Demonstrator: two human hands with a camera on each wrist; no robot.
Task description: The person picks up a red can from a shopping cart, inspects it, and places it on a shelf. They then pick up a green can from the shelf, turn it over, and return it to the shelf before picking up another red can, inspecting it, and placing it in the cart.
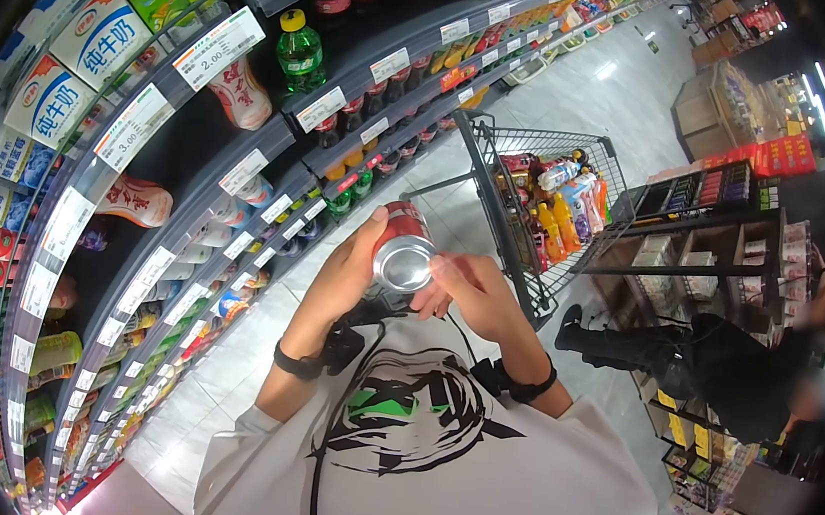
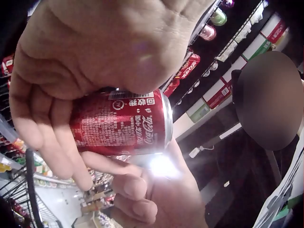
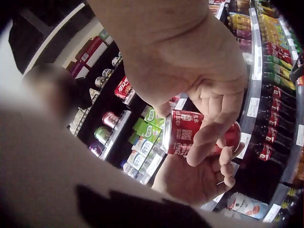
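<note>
A red Coca-Cola can (image 1: 404, 222) is in front of the chest, its silver end turned toward the head camera. On one side of it, my left hand (image 1: 344, 262) grips the can, with the fingers wrapped behind it in the left wrist view. From the other side my right hand (image 1: 474, 290) holds it too, thumb at the silver rim. White printed text on the can (image 2: 121, 124) shows in the left wrist view. Fingers (image 3: 209, 135) of the right hand cross the can's red side in the right wrist view.
Drink shelves (image 1: 209, 181) with price tags curve along the left, holding milk cartons (image 1: 100, 29) and a green bottle (image 1: 301, 53). A shopping cart (image 1: 536, 135) with several bottles stands ahead. At right, a person in dark clothes (image 1: 713, 365) is near display racks.
</note>
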